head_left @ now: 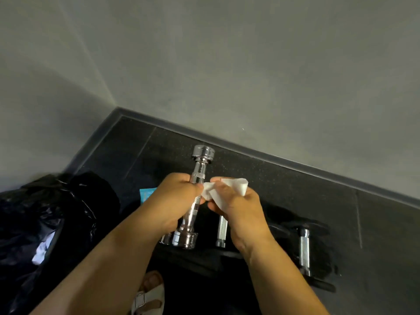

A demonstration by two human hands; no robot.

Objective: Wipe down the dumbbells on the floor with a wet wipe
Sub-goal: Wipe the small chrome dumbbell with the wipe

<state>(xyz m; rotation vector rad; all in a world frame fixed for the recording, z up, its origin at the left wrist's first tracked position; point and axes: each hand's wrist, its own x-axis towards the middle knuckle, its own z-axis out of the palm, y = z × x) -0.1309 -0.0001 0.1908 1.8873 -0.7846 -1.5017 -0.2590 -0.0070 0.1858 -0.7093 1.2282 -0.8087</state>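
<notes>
My left hand (176,198) grips a small chrome dumbbell (200,169) by its handle and holds it above the floor, one end pointing toward the wall. Beside it, my right hand (236,205) pinches a white wet wipe (231,187) that touches the handle close to my left fingers. Below on the floor lie two larger dumbbells with black ends: one (221,230) shows its chrome handle just under my right hand, the other (304,248) lies further right.
A black plastic bag (45,223) with something white inside fills the left side. A blue packet (147,195) peeks out behind my left hand. A sandalled foot (150,294) is at the bottom. The grey wall and skirting (272,155) bound the dark speckled floor.
</notes>
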